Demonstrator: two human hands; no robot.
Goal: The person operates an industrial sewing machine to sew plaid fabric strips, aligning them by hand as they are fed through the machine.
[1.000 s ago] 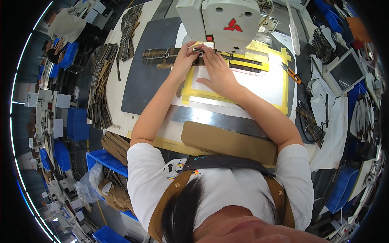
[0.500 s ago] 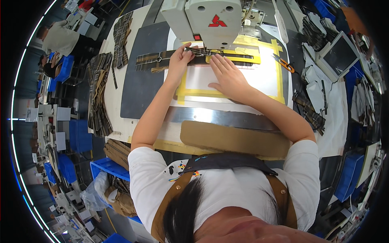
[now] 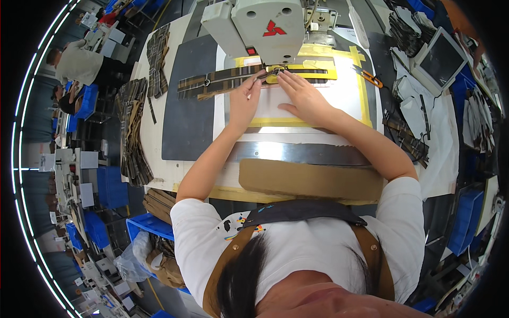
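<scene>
Under the sewing machine head [image 3: 268, 32] lies a plaid fabric strip [image 3: 228, 77] with a small metal ring on it, running left from the yellow slotted template [image 3: 330, 71]. At the strip's right part, beside the template, my left hand [image 3: 245, 103] has its thumb and index finger closed in a pinch on the fabric. My right hand [image 3: 305, 98] lies flat, fingers stretched out and together, its fingertips on the template's lower left edge. Beneath both hands is a white sheet [image 3: 318, 108] edged with yellow tape. The spot under the needle is partly hidden by the machine head.
Orange-handled thread snips [image 3: 370, 78] lie right of the template. Plaid pieces are stacked on the left [image 3: 133, 132], with more plaid fabric [image 3: 405, 139] at right. A screen [image 3: 440, 59] stands at the far right. A brown pad [image 3: 310, 179] lines the front edge.
My left hand has moved right and slightly down, closer to my right hand. My right hand stays at the template. The whole view has shifted a little.
</scene>
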